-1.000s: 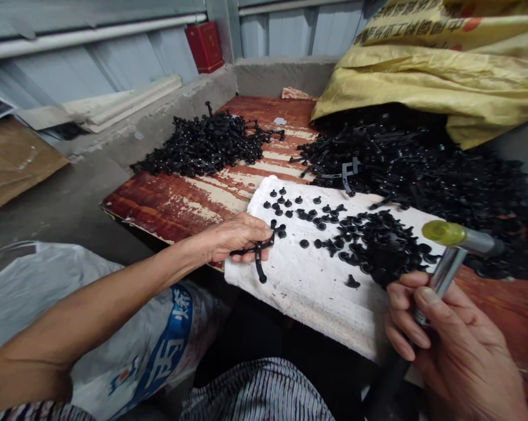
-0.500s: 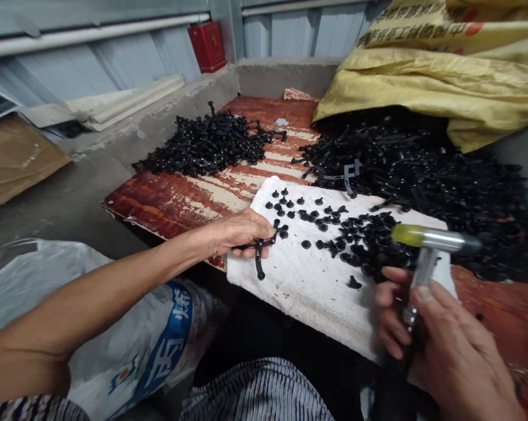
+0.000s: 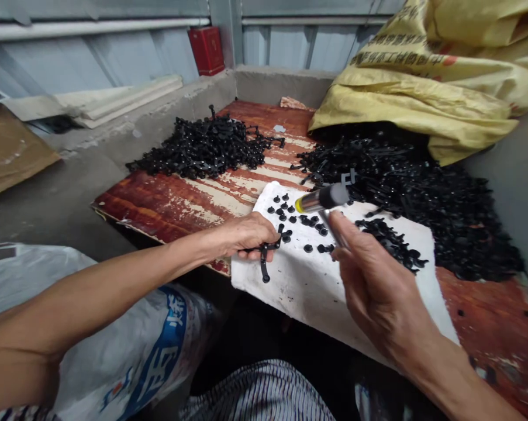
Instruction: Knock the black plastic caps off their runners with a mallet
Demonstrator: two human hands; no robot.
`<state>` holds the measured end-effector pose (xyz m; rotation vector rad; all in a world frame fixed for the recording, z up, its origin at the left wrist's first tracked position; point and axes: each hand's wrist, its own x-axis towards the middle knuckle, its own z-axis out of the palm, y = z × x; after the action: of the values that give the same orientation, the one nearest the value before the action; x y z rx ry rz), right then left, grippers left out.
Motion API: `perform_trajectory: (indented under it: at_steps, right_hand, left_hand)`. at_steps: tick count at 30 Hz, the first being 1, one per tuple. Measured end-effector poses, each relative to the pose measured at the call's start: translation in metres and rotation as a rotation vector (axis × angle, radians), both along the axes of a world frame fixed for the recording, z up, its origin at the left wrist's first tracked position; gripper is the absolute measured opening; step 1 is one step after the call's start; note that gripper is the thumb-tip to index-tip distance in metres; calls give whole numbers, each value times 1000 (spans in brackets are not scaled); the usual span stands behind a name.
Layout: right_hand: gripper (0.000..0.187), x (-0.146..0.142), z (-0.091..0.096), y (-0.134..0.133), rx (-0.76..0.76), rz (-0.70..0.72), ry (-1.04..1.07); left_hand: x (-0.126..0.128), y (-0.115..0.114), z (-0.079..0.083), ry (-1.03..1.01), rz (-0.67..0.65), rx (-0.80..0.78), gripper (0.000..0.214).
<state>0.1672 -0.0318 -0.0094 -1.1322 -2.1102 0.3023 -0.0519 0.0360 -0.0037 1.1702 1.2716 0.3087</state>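
Note:
My left hand is closed on a black plastic part with several arms, held at the left side of a white cloth. One arm of the part hangs down toward the cloth. My right hand grips the handle of a hammer, which has a yellow face on one end and a black one on the other. Its head is raised over the cloth, right of my left hand. Small black round pieces with stems lie scattered beneath and around it, with a denser cluster to the right.
A pile of black parts lies at the back left of the worn red board. A bigger heap spills from a yellow sack on the right. A white plastic bag stands below my left arm.
My right hand has swung the hammer left and up, from the cloth's right edge to over the scattered pieces. My left hand keeps its hold on the black part, nearly still.

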Motion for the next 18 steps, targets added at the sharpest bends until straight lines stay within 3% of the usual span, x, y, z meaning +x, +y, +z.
perform_trajectory:
  at_steps: [4,8,10,13,18]
  right_hand:
    - [55,-2,4,4,-103,4,-83]
    - [57,-7,14,-2,6,-100,119]
    - [56,-8,11,-4,-7,-109,101]
    - [56,-6,1,-3,-144,-9,-71]
    - [57,-7,-8,-2,-13,-108,22]
  left_hand:
    - [0,-1,1,-4,-6,8,24]
    - [0,-2,1,-16,2,-12,24]
    - [0,-3,1,-15,-7,-9,25]
    - [1,-4,1,57,-15,8,29]
    - [1,-4,-3,38,-16,18,30]
